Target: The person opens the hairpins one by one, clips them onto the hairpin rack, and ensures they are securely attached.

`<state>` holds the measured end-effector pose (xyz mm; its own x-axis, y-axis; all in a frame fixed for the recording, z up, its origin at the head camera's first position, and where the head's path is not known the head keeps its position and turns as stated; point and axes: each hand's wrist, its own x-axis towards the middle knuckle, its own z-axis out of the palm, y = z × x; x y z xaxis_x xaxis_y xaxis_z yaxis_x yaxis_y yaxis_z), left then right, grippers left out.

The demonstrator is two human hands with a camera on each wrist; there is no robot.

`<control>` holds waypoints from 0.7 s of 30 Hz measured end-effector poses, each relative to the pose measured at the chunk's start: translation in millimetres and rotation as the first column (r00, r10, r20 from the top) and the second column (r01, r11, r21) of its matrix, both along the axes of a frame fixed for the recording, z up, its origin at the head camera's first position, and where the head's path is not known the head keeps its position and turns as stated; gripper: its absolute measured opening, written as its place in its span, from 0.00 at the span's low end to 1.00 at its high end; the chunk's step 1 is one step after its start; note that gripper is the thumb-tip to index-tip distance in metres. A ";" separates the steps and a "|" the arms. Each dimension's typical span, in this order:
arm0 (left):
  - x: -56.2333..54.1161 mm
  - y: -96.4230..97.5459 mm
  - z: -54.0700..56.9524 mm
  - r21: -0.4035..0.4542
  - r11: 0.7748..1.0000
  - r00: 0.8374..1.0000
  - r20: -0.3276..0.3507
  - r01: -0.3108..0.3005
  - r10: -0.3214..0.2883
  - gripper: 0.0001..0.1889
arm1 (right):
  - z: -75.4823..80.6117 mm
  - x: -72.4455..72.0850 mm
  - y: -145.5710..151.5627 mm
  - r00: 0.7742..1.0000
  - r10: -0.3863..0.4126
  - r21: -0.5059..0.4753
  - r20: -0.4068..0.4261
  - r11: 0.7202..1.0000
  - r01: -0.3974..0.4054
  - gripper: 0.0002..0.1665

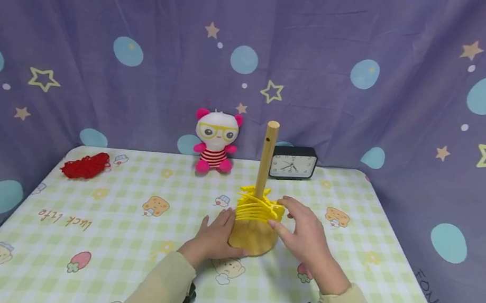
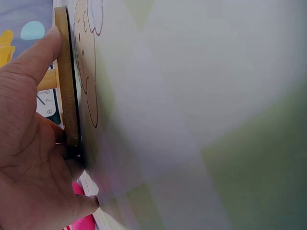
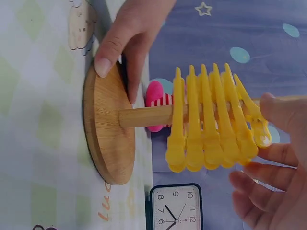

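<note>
A wooden stand has a round base (image 1: 252, 239) and an upright post (image 1: 266, 161). Several yellow plastic pieces (image 3: 204, 129), with slim pointed tips and rounded ends, are stacked around the post above the base. My left hand (image 1: 211, 234) grips the base's left edge, its thumb (image 3: 103, 66) on the rim and its fingers round the side. At the right end of the stack, my right hand (image 1: 304, 231) has curved fingers and thumb about the topmost yellow piece (image 3: 256, 124), which lies at a slant to the others.
Behind the stand sit a panda toy (image 1: 215, 141) in red stripes and a black-framed clock (image 1: 292, 166). A bundle of red yarn (image 1: 87, 167) lies at the far left. The checked tablecloth (image 1: 129, 256) covers the table, and a purple curtain (image 1: 168, 80) hangs behind it.
</note>
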<state>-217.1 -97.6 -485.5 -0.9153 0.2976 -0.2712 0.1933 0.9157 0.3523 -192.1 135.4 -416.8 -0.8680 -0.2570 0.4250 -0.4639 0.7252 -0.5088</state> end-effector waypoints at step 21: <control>-3.2 -2.2 -2.8 -0.001 1.000 1.000 0.002 0.015 -0.015 0.60 | 13.4 -23.3 1.6 0.975 0.029 -0.028 0.222 0.999 -0.023 0.22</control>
<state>-220.3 -99.8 -488.3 -0.9102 0.3109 -0.2737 0.2061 0.9131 0.3518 -215.4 137.0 -403.4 -0.9346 -0.2724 0.2290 -0.3557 0.7002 -0.6190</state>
